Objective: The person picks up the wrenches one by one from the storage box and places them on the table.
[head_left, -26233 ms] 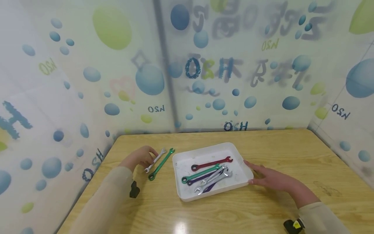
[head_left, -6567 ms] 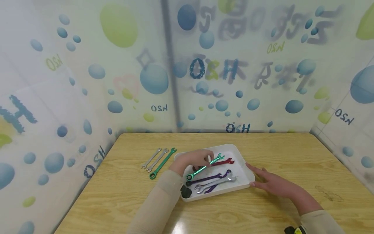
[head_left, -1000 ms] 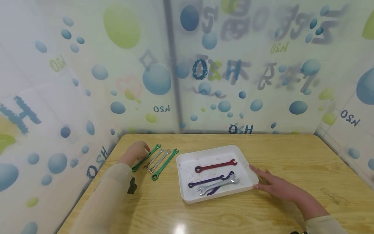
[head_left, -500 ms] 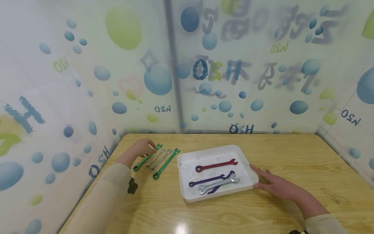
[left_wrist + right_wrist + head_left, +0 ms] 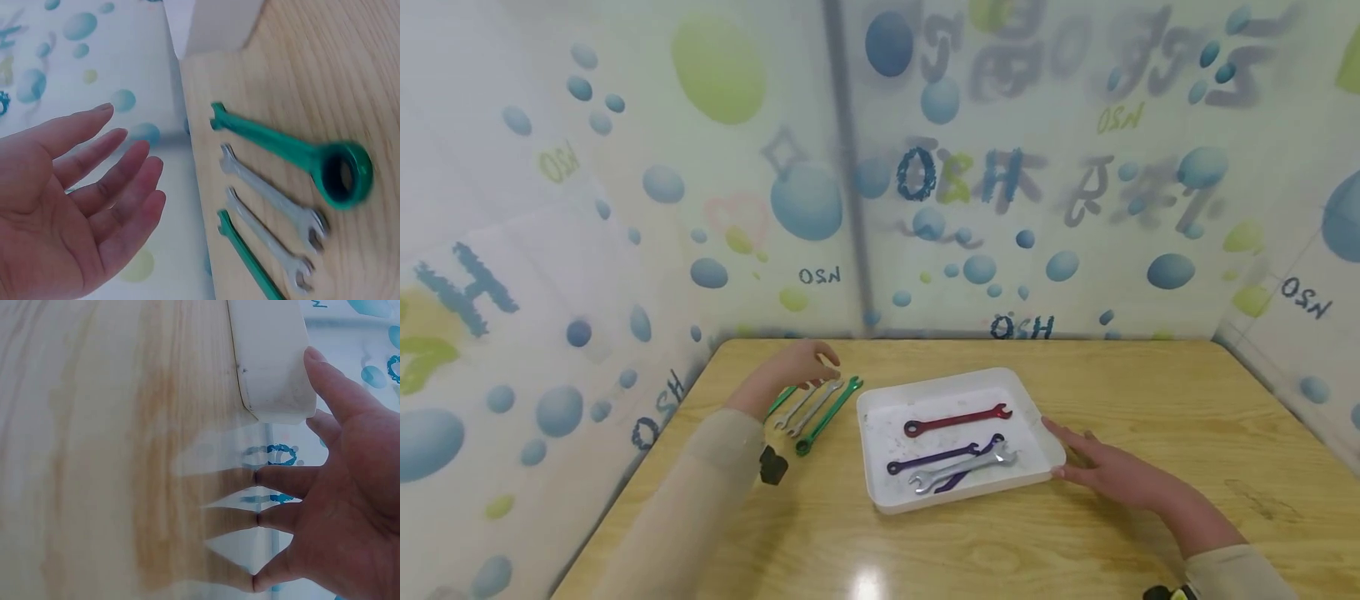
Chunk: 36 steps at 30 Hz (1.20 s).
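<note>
My left hand (image 5: 801,365) hovers over a row of wrenches on the table, fingers loosely bent and holding nothing. Partly under it lie a green wrench (image 5: 779,401) and two silver wrenches (image 5: 275,200); a larger green ratchet wrench (image 5: 829,418) lies at the row's right end. In the white tray (image 5: 880,506) are a red wrench (image 5: 958,421), a purple wrench (image 5: 931,459) and a silver wrench (image 5: 958,471) crossing over another purple wrench (image 5: 953,482). My right hand (image 5: 1116,475) touches the tray's right end with thumb and forefinger; its other fingertips (image 5: 265,584) meet the tabletop.
The wooden table (image 5: 1000,550) ends at a patterned wall (image 5: 970,292) behind and at the sides. The tray stands to the right of the wrench row. A dark stain (image 5: 1258,496) marks the table at the right.
Since 6.6 seconds ago, a green wrench went from the tray to the row's left end. In the last second my left hand let go of it and moved right; my right hand stayed.
</note>
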### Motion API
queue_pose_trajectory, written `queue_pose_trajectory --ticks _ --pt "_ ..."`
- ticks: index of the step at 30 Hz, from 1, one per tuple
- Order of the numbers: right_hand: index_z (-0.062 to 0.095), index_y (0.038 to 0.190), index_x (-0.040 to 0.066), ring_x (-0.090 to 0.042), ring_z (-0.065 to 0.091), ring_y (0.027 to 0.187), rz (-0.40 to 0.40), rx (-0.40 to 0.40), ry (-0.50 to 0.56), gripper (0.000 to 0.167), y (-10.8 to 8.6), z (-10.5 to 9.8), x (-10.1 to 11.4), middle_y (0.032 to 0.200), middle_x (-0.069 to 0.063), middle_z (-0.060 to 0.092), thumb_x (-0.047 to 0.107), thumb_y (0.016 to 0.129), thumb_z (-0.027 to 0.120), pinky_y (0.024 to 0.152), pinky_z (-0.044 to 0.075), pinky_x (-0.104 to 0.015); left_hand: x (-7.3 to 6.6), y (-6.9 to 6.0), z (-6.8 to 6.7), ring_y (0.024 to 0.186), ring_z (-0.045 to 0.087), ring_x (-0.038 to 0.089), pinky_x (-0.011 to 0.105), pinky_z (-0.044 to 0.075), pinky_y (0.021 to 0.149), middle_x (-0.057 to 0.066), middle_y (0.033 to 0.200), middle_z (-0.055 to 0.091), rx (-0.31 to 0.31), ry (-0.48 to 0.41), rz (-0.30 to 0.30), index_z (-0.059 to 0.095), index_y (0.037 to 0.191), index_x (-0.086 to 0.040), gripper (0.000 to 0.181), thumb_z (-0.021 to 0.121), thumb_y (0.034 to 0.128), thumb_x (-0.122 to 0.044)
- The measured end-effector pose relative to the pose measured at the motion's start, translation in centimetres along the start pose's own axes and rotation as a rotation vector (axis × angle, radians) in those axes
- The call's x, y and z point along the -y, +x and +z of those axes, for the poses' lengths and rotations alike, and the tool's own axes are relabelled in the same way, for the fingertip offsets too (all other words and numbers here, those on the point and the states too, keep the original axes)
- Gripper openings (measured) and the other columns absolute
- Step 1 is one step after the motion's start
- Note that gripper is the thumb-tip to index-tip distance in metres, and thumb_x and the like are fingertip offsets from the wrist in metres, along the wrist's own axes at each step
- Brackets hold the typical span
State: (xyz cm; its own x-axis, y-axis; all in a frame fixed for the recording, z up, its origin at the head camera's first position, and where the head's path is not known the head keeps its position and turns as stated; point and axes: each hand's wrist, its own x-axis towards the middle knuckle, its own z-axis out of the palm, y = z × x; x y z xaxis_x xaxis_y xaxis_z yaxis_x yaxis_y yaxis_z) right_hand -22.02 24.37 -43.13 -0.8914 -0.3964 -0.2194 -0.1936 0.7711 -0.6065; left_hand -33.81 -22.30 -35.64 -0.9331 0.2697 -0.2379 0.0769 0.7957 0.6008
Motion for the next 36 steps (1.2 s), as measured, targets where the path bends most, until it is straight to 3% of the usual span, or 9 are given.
queue_pose_trajectory --ticks 8,12,19,23,36 --pt "0.023 0.156 0.015 -0.063 0.008 0.133 0.008 -0.001 0.003 0.077 -0.1 -0.2 0.1 0.152 -0.031 0.023 0.047 0.095 0.058 0.097 0.019 -0.076 -3.7 1.1 1.9 0.084 0.064 0.03 0.043 0.053 0.077 0.018 0.098 0.067 0.025 0.003 0.043 0.063 0.12 -0.002 0.033 0.068 0.0922 -0.019" --pt "0.022 0.156 0.015 -0.063 0.008 0.133 0.014 -0.002 0.008 0.077 -0.1 -0.2 0.0 0.152 -0.031 0.023 0.046 0.095 0.058 0.097 0.019 -0.076 -4.9 1.7 2.9 0.083 0.063 0.029 0.042 0.053 0.076 0.012 0.097 0.066 0.025 0.018 0.077 0.065 0.118 -0.005 0.031 0.068 0.092 -0.022" --pt "0.023 0.156 0.015 -0.064 0.008 0.132 0.009 -0.002 0.007 0.077 0.0 -0.1 0.0 0.152 -0.032 0.024 0.047 0.095 0.058 0.096 0.019 -0.076 -6.5 2.4 4.2 0.086 0.063 0.023 0.043 0.053 0.081 0.006 0.105 0.066 0.041 -0.016 0.142 0.064 0.121 -0.003 0.034 0.067 0.0934 -0.022" --pt "0.023 0.156 0.015 -0.064 0.008 0.132 0.012 -0.003 0.008 0.077 0.0 -0.1 0.0 0.152 -0.031 0.024 0.047 0.095 0.058 0.096 0.019 -0.076 -7.4 2.8 4.8 0.084 0.063 0.019 0.038 0.054 0.077 0.006 0.104 0.067 0.042 -0.041 0.187 0.066 0.119 -0.004 0.032 0.067 0.0932 -0.022" --pt "0.022 0.156 0.016 -0.063 0.007 0.133 0.007 0.0 0.016 0.078 0.1 0.0 -0.2 0.153 -0.03 0.023 0.047 0.095 0.058 0.097 0.019 -0.076 -9.4 4.4 7.6 0.082 0.063 0.019 0.032 0.053 0.071 0.002 0.096 0.067 0.056 -0.131 0.221 0.069 0.113 -0.009 0.025 0.069 0.0916 -0.022"
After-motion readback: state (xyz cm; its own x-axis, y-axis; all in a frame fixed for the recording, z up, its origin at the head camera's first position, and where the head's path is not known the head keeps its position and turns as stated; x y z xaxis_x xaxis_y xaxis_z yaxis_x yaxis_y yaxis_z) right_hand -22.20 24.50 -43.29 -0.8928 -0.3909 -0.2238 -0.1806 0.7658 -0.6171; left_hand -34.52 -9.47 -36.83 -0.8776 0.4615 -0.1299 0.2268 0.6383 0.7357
